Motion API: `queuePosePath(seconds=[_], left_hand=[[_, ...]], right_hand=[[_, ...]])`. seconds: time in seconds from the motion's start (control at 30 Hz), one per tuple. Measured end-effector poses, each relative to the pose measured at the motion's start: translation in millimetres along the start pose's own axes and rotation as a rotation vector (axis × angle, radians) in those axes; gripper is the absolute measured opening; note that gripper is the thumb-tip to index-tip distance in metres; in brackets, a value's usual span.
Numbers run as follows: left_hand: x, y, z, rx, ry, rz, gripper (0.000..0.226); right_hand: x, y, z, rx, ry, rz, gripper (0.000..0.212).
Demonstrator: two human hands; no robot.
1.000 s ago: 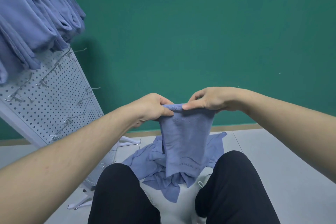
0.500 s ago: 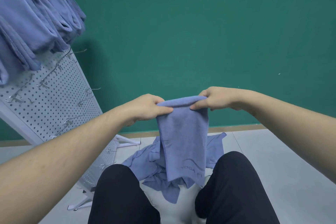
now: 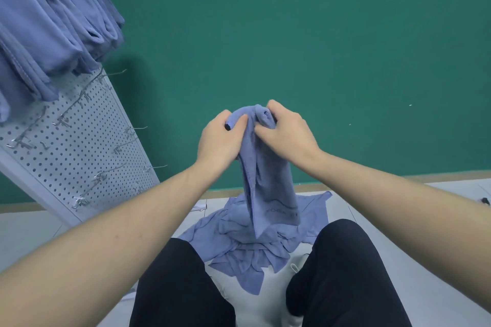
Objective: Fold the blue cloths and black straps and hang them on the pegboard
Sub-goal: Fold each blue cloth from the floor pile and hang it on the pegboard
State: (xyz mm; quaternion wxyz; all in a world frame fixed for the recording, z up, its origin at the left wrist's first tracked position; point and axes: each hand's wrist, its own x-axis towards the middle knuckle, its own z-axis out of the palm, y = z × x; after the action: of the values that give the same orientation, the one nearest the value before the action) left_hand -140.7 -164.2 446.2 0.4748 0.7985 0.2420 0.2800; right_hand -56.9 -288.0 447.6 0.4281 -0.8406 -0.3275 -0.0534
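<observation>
Pinching the bunched top edge of one blue cloth (image 3: 268, 180), the left hand (image 3: 220, 138) and right hand (image 3: 285, 133) sit close together at chest height in front of the green wall, fingers curled into the fabric, so that the rest hangs straight down in a narrow fold. Bringing the two grips this near appears intended to double the cloth lengthwise before hanging; this is a judgement, not an observation. The hanging end bears faint printed lettering, too blurred to read. Below it, on the floor between the person's knees, lies a loose pile of blue cloths (image 3: 239, 244), unfolded. Far left stands the white pegboard (image 3: 79, 146), tilted in this view, its metal hooks mostly bare, with folded cloths (image 3: 53, 34) hung along its top; their upper parts are cut off by the frame. No black strap can be identified with certainty; a small dark object at the right edge is unclear.
</observation>
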Motion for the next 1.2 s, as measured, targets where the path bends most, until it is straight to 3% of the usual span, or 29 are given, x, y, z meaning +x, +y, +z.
queuePosePath(seconds=[0.17, 0.3, 0.47, 0.53, 0.63, 0.7, 0.77, 0.9, 1.03, 1.2], left_hand=[[-4, 4, 5, -0.197, -0.017, -0.098, 0.033], [-5, 0, 5, -0.263, -0.076, -0.125, 0.023], [-7, -7, 0, -0.297, -0.126, -0.142, 0.061], [-3, -12, -2, -0.288, -0.101, -0.144, 0.046], [2, -11, -5, -0.366, -0.112, -0.159, 0.02], [4, -7, -5, -0.447, -0.121, -0.181, 0.023], [7, -5, -6, -0.588, -0.118, -0.239, 0.028], [7, -1, -9, -0.827, -0.118, -0.319, 0.025], [14, -11, -23, -0.983, 0.018, -0.328, 0.025], [15, -47, -49, -1.013, 0.086, -0.42, 0.026]], right_hand=[[-2, -4, 8, 0.117, -0.062, 0.047, 0.037], [-10, -5, 10, 0.23, -0.182, 0.04, 0.015], [-13, -7, 2, 0.442, -0.287, 0.051, 0.031], [-14, -5, -1, 0.542, -0.302, 0.076, 0.033], [-9, 13, 2, 0.53, -0.134, 0.11, 0.029], [-9, 25, 7, 0.498, -0.135, 0.16, 0.047], [-11, 34, 14, 0.546, -0.24, 0.2, 0.051], [-16, 39, 29, 0.642, -0.433, 0.204, 0.033], [-12, 42, 38, 0.577, -0.581, 0.22, 0.019], [4, 40, 49, 0.552, -0.508, 0.171, 0.012]])
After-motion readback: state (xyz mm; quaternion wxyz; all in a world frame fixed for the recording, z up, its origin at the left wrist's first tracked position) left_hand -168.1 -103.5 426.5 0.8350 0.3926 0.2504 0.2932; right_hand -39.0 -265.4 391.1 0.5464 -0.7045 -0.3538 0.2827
